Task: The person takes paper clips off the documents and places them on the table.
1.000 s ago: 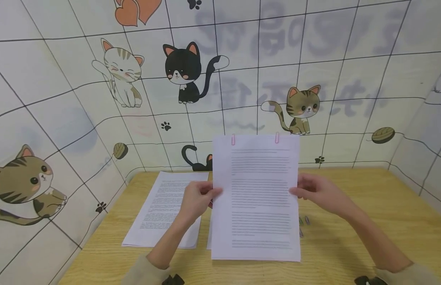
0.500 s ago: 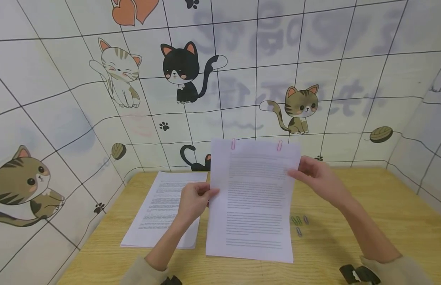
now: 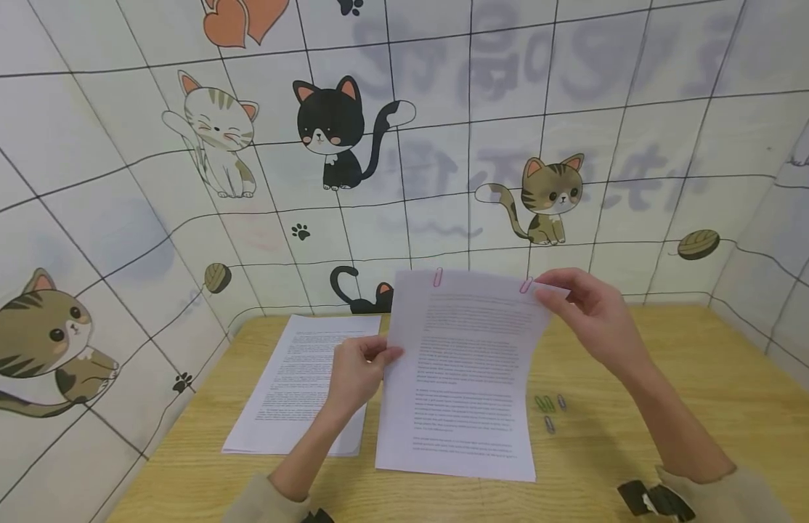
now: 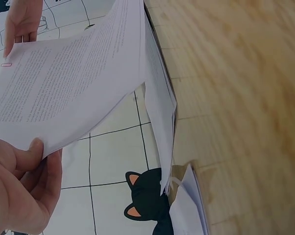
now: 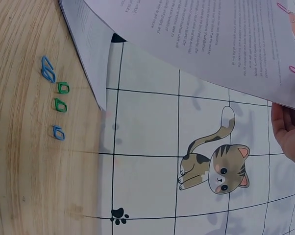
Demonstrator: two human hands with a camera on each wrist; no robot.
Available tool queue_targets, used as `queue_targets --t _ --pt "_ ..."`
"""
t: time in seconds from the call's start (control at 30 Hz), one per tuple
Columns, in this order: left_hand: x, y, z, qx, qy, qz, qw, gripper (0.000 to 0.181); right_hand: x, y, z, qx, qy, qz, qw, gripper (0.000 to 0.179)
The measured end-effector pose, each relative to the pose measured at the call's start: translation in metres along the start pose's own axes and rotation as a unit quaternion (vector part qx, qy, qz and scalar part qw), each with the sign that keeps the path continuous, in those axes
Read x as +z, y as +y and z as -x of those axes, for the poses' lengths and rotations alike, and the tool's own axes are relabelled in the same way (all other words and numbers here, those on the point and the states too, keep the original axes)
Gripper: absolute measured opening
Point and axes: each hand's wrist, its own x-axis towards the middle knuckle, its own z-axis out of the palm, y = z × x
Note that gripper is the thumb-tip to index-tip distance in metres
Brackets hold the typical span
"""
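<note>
A sheaf of printed paper (image 3: 463,378) is held up in front of me, its lower end near the table. Two pink paper clips sit on its top edge, a left clip (image 3: 438,277) and a right clip (image 3: 526,285). My left hand (image 3: 359,370) pinches the sheaf's left edge about halfway down, thumb in front. With thumb and fingers, my right hand (image 3: 594,319) grips the top right corner, close beside the right clip. That corner bends, and the right edge curves. In the right wrist view, my right hand (image 5: 289,129) is partly cut off.
Another stack of printed sheets (image 3: 306,363) lies on the wooden table (image 3: 672,407) to the left. Green paper clips (image 3: 545,404) and bluish paper clips (image 3: 550,425) lie loose right of the sheaf. Behind the table rises a wall (image 3: 444,160) with cat drawings.
My right hand has slid up from the middle of the right edge to the top corner. The sheaf's top has dropped and it bends, uncovering the loose clips. My left hand has barely moved.
</note>
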Motion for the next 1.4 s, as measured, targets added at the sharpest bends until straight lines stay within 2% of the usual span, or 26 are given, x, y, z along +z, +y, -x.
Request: queue_targets --t 0.23,0.57,0.9,1.13,1.27,1.4 --pt "0.001 0.002 0.001 0.016 0.000 -0.010 0.9998 0.004 0.003 -0.004 0.000 -0.025 0.019 -0.012 0.9994 0.012" --pt "0.000 0.001 0.001 0.023 0.004 -0.018 0.9996 0.004 0.005 -0.004 -0.001 -0.025 0.032 0.010 0.9991 0.009" --pt "0.001 -0.001 0.001 0.015 -0.001 -0.012 0.9998 0.004 0.005 -0.004 -0.001 -0.039 0.062 0.031 0.9968 0.007" --pt "-0.002 -0.001 0.001 0.000 0.000 -0.005 1.0000 0.005 -0.004 -0.004 -0.003 -0.030 0.102 -0.010 0.9943 0.011" --pt "-0.003 -0.002 0.000 -0.011 0.000 0.000 0.9999 0.007 -0.010 -0.002 -0.003 -0.040 0.122 -0.026 0.9914 0.014" --pt "-0.004 -0.003 -0.001 -0.022 0.003 0.007 0.9997 0.006 -0.016 -0.002 -0.002 -0.047 0.124 -0.086 0.9875 0.015"
